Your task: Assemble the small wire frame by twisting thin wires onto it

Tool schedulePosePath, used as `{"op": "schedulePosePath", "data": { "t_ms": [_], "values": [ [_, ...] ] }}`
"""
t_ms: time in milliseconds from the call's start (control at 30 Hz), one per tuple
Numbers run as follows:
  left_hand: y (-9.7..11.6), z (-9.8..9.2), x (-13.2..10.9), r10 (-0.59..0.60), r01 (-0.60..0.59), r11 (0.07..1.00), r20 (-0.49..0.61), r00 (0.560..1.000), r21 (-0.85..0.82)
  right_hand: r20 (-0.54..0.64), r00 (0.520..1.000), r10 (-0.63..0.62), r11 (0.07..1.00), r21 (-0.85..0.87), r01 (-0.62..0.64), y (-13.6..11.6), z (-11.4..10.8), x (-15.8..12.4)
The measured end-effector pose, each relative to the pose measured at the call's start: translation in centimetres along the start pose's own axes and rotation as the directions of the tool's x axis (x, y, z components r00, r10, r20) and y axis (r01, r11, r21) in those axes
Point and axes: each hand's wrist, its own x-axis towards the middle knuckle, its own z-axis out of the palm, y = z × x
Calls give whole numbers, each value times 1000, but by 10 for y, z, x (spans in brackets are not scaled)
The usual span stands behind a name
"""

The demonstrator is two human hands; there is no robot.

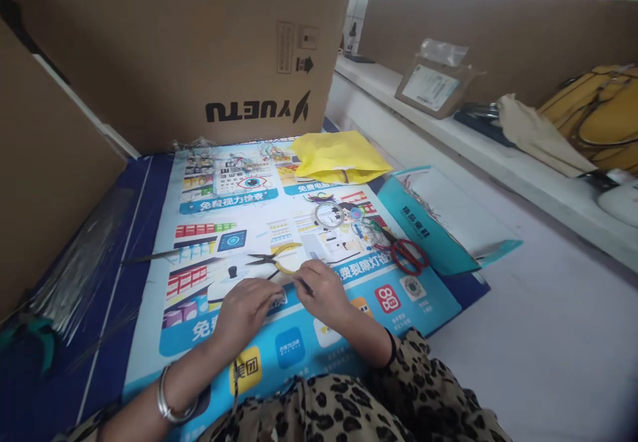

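My left hand [250, 307] and my right hand [321, 294] are close together over the printed poster sheet [149, 335], both with fingers pinched. Something thin and dark shows at the right fingertips, too small to name. What the left fingers hold is hidden. Just beyond the hands lie pliers [283, 248] with yellow handles, their jaws apart and pointing left. Further off rests a clear ring-shaped coil [327, 215]. Scissors with red handles [409, 257] lie to the right, beside a small tangle of thin threads [371, 232].
Large cardboard panels [174, 63] stand at the back and left. A yellow pouch [339, 153] lies at the far edge, a teal open box [428, 222] at the right. Bundled thin wires [84, 276] and green-handled pliers [46, 345] are at left. A white ledge [478, 149] holds packages.
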Motion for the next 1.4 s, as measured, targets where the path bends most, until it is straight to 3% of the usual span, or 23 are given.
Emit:
{"op": "schedulePosePath", "data": {
  "t_ms": [100,233,367,467,567,667,800,967,1067,1100,1167,1267,1400],
  "values": [
    [-4,0,-1,-48,48,999,-5,999,-12,11,1000,15,999,-42,-14,5,-4,4],
    [-7,0,2,-195,201,975,65,979,-94,66,998,-18,996,-88,24,4,-4,20],
    [-3,-4,7,-358,376,892,115,927,-251,240,967,-89,957,-247,149,-2,5,43],
    [1,-8,8,-469,513,738,213,857,-439,323,942,-92,933,-303,195,-2,14,56],
    [4,-8,6,-525,607,505,340,780,-614,301,952,-46,940,-311,143,5,14,62],
    [9,-6,4,-538,640,355,412,736,-681,238,970,44,948,-318,35,16,5,63],
    [11,-2,5,-549,640,242,441,710,-729,167,981,100,972,-227,-60,19,-5,60],
    [11,0,5,-538,605,211,425,728,-768,298,954,19,986,155,-68,-5,-3,51],
    [11,0,5,-529,627,259,435,728,-735,379,919,110,737,589,-331,-16,2,48],
    [11,-1,5,-531,637,276,438,725,-720,411,900,143,636,659,-401,-17,3,48],
    [12,-1,5,-538,649,293,440,719,-702,461,868,182,516,707,-484,-18,5,46],
    [13,-1,5,-555,654,266,442,705,-708,496,843,210,431,727,-535,-15,7,44],
    [15,-3,6,-571,664,244,449,687,-707,503,835,222,404,732,-549,-12,6,43]
  ]
}}
